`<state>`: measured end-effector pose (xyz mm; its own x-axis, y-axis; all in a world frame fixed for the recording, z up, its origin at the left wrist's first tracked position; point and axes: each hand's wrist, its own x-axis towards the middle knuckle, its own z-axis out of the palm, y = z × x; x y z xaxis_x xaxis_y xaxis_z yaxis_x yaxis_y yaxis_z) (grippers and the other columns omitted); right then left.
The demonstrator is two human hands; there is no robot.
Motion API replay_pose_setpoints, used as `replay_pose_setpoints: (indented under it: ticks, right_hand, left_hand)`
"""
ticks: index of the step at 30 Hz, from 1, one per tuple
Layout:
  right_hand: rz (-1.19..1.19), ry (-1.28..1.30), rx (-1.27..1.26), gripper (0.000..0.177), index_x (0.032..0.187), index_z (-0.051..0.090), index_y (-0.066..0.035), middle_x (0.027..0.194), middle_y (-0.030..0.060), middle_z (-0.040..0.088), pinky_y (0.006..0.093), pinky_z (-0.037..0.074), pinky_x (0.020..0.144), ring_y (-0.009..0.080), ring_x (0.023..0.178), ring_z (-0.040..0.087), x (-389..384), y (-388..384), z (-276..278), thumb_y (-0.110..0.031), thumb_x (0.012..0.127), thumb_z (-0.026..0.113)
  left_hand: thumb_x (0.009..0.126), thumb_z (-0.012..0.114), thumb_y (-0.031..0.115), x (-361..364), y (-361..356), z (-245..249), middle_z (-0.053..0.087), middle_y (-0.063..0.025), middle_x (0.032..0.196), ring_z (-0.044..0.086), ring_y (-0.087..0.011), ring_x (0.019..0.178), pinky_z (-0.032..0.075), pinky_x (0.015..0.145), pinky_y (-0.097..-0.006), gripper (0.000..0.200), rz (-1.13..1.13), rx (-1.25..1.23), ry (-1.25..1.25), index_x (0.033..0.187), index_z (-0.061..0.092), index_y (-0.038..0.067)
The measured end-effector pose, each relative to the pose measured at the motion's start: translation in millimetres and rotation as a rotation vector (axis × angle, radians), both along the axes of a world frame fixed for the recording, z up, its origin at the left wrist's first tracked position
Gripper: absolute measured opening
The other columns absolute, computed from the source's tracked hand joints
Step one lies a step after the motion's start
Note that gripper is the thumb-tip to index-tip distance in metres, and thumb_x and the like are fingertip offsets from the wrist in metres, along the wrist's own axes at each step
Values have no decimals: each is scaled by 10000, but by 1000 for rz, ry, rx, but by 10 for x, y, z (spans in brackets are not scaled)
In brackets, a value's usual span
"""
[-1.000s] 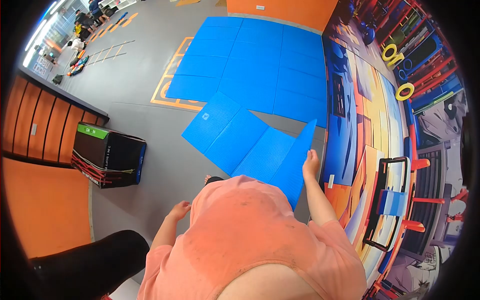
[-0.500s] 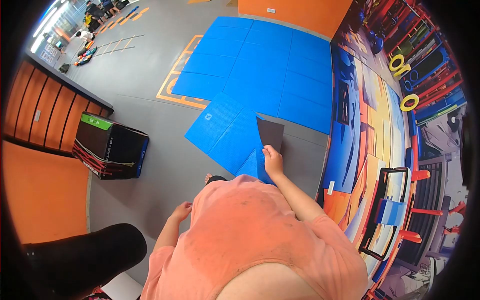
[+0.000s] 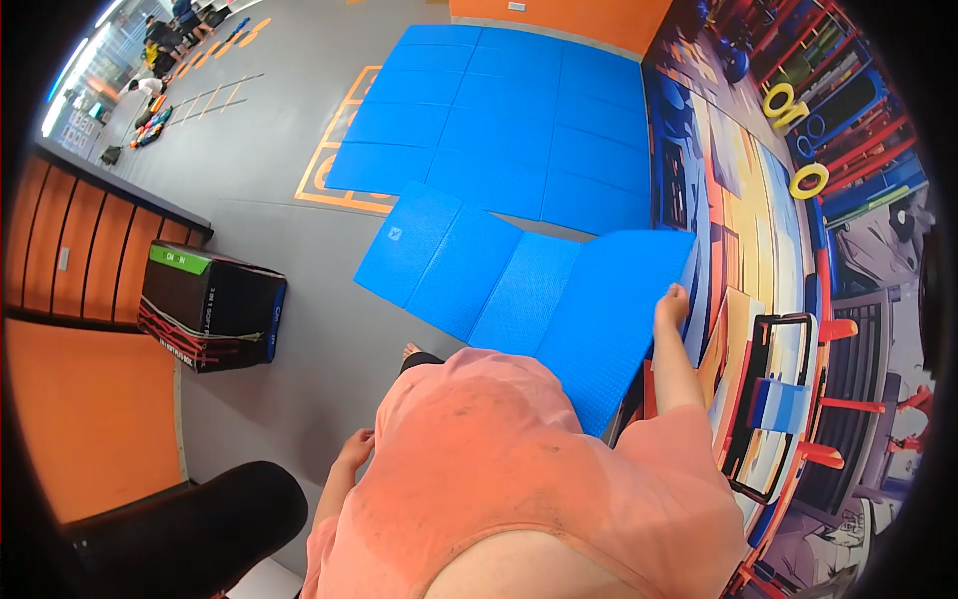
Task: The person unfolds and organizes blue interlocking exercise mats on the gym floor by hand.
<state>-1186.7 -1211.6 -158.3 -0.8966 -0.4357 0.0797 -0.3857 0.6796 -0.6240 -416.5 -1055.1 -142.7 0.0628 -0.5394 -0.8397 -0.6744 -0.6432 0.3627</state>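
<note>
My right hand [image 3: 673, 305] is closed on the outer edge of a blue folding mat [image 3: 499, 275], close to the mural wall. The panel at that end is raised and tilted, while the panels to the left lie nearly flat on the floor. A small pale logo marks the far left panel. By my left side hangs my left hand [image 3: 357, 447], its fingers loosely curled, with nothing visible in it. Just beyond the held mat, several joined blue mats [image 3: 489, 120] cover the floor up to the orange wall; a narrow gap shows between them on the right.
A black box [image 3: 215, 304] with a green top edge stands on the grey floor at left. Behind it is an orange slatted partition [image 3: 85, 235]. A dark padded shape [image 3: 200, 519] sits at lower left. People [image 3: 165, 40] are far off at upper left.
My right hand has moved right, pulling the mat's end panel outward. The mat has unfolded, so more blue panels show and its dark underside is hidden. My left hand stays low.
</note>
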Motion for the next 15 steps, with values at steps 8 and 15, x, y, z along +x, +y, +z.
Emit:
replay_pose_setpoints:
  ticks: [8,15]
  right_hand:
    - [-392,-99,435,412,1332,608,-101,1341,121,638,538,466,1011,337,1206,621,-361,413,-96,-318,986,554]
    - [12,-245,653,581,1447,507,-121,1535,153,440,540,379,1106,360,1413,399,943,563,-714,-346,925,630]
  left_hand:
    - [987,652,341,303,-137,-150,662,-166,1307,639,-250,1179,503,991,-370,539,63,31,33,1369,555,-27]
    - [985,642,325,522,-589,-156,660,-175,1302,615,-267,1222,482,1024,-376,521,-14,-47,84,1368,557,-18]
